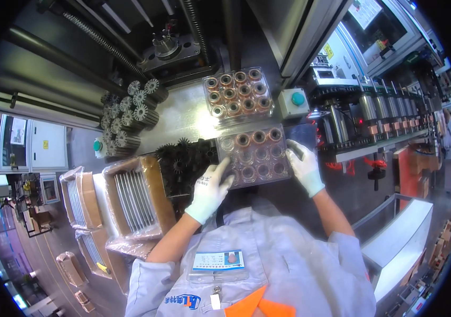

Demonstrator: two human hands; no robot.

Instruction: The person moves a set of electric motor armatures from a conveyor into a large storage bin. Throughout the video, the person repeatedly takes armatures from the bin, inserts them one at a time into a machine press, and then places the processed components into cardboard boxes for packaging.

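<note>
Between my white-gloved hands is a clear plastic tray (254,171) with round pockets. A few copper-coloured rings (243,139) sit in its far row; the nearer pockets look see-through. My left hand (212,185) grips the tray's left edge, fingers bent over it. At the right edge, my right hand (304,166) holds the tray with its fingertips. Just beyond stands another clear tray (271,112), filled with several copper-coloured ring parts. Black finned parts (183,164) lie in a heap beside my left hand.
Slotted metal cores (140,112) stand stacked at the far left of the metal plate (175,119). A box with a green button (297,99) is right of the filled tray. Cartons of metal rods (132,198) stand at left; a machine line with cylinders (373,113) runs along the right.
</note>
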